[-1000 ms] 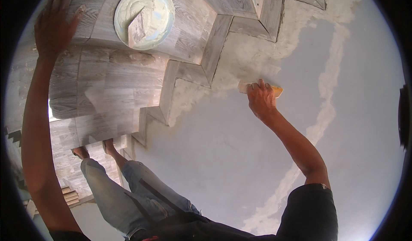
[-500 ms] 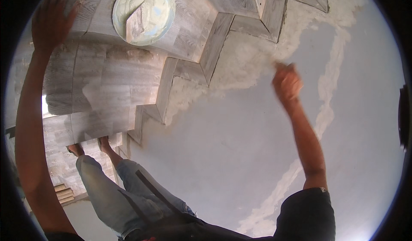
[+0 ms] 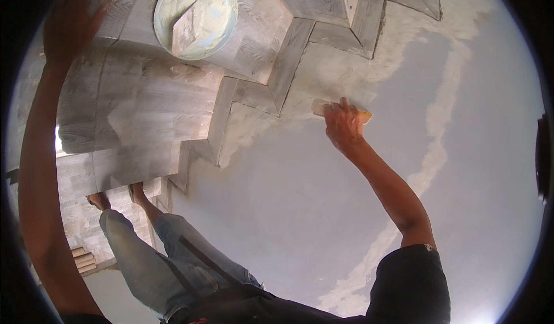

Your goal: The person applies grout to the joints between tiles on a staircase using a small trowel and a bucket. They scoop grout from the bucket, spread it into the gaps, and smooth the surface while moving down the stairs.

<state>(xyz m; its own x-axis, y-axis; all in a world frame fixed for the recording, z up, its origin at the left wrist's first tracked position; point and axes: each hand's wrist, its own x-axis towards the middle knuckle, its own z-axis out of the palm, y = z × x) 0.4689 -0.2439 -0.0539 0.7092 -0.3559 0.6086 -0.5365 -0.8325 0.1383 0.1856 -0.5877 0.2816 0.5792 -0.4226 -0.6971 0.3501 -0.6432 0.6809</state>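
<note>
Scraper (image 3: pixel 318 107), flat w/ one pale end & one yellowish end, looks lightwt. and thin; prob. stiff along its length, maybe w/ a bit of flex at the edge (going by looks only). Not fragile, I'd say, but likely slippery if smeared w/ paste. Best hold: mid-length, fingers across the back, so neither end tips; edge best left clear of fingertips.

R hand (image 3: pixel 345 122) has it abt. there: grip is narrow, fingers curled over the scraper's middle. It pokes out both sides of the grip, pale end to the left, yellowish end to the right & slightly lower, roughly crosswise to the forearm. Looks to be against the wall (image 3: pixel 288 197), tho the hand hides much of the contact.

Just above the grip: pale filler patch (image 3: pixel 323 73). Up-left of it, apart: stepped wood-look trim (image 3: pixel 285 58). Further up-left: tub (image 3: pixel 236 12) of off-white paste (image 3: pixel 216 9) w/ a flat blade (image 3: pixel 184 31) in it. Pale streak (image 3: pixel 441 116) on the wall, right of the grip, well apart.

L hand (image 3: pixel 72 27): far left of & higher than the R one, its grip wide, fingers spread, nothing seen in it. Nearest thing is the wood-look boards (image 3: pixel 124 15); can't tell if it's touching them.
</note>
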